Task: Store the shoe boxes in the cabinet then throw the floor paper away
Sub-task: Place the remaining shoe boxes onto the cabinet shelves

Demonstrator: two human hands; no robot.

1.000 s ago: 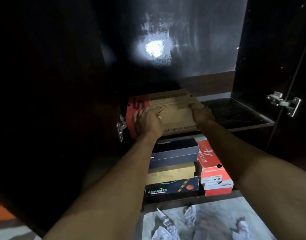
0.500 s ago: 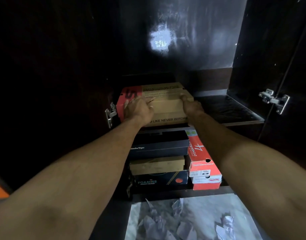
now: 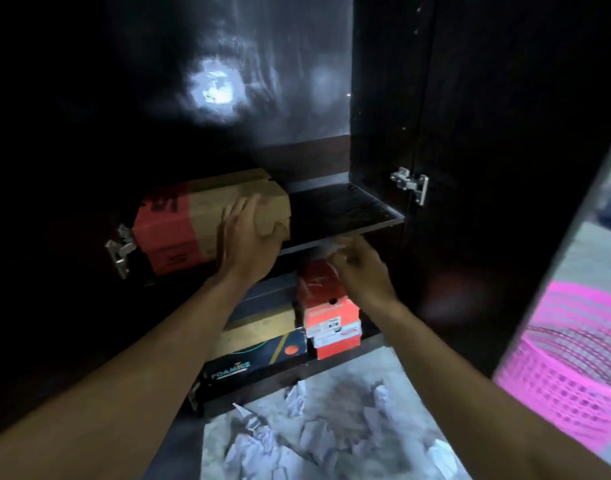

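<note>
Left hand (image 3: 252, 244) pressed flat, fingers spread, on the front of the tan and red shoe box (image 3: 207, 220) at middle left of the frame, likely seating it on the cabinet shelf (image 3: 342, 213); right hand (image 3: 362, 271) off it, loosely curled, empty; floor paper (image 3: 297, 441) at bottom centre.

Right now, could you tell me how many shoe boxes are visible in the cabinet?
5: brown-and-red box on the upper shelf; below, dark box, tan box, Foamies box, orange box. More may be hidden.

matt cardboard shoe box (image 3: 200, 220), glossy dark cabinet (image 3: 383, 98)
</note>
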